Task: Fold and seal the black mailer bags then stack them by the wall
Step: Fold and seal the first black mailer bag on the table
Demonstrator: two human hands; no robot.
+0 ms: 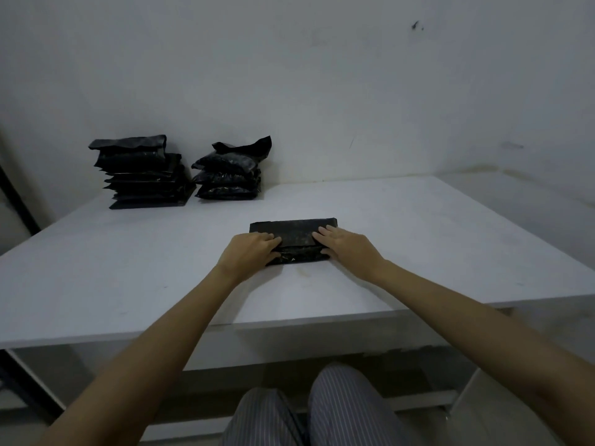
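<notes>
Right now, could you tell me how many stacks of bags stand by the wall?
2. The taller left stack and the shorter right stack stand side by side at the table's far left; one more bag lies under both hands.

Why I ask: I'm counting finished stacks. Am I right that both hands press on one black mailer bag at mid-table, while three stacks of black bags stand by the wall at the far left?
Not quite: the head view shows two stacks by the wall, not three, a taller left stack and a shorter right stack. The rest holds: the left hand and right hand both press on one black mailer bag at mid-table.
</notes>
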